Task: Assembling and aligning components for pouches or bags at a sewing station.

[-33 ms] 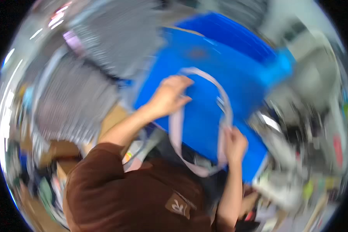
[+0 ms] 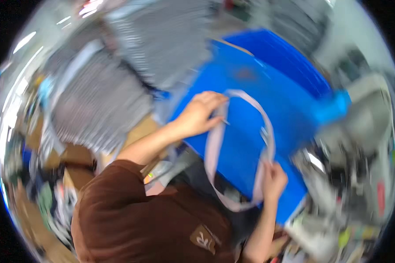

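A pale pink fabric band [image 2: 213,147] forms a large closed loop above a blue work surface [image 2: 245,118]. At the loop's upper left, my left hand [image 2: 200,115] has it between thumb and fingers. My right hand [image 2: 274,179] pinches the lower right side, its fingers closed. A small shiny piece [image 2: 264,133] shows at the band's right side, and another thin one lies by my left thumb; blur hides what they are. The bottom of the loop hangs past the surface's near edge, in front of my body.
A deep blue bin [image 2: 281,57] stands along the far side of the surface. Stacks of grey ribbed material [image 2: 101,98] are at the left, near cardboard boxes [image 2: 78,160]. At the right is a pale grey machine [image 2: 360,114], blurred.
The whole view has shifted, so surface, band and hands appear slightly farther right and lower. Both hands keep their places on the loop.
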A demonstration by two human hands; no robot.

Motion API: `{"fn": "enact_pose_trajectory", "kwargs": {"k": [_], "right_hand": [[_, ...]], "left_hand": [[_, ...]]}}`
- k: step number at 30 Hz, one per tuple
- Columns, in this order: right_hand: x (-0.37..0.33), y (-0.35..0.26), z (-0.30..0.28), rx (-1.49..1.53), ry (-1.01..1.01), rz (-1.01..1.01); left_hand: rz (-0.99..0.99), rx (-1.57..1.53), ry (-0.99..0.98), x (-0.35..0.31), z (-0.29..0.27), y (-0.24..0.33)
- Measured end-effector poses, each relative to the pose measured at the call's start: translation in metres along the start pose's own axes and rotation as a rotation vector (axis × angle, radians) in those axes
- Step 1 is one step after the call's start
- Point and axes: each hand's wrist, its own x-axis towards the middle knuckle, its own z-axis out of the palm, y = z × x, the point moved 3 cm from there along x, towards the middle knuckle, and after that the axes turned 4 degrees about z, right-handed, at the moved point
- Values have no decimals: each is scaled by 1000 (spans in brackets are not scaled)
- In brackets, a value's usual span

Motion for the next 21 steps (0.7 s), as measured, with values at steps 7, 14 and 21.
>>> {"fn": "enact_pose_trajectory", "kwargs": {"k": [7, 14, 21], "right_hand": [[-2, -36, -27, -140, -17, -247], [11, -70, -7, 601, -145, 239], [11, -68, -8, 661, -171, 123]], "left_hand": [[-186, 849, 581, -80, -234, 4], [-581, 947, 384, -126, -281, -43], [-5, 908, 889, -92, -293, 34]]}}
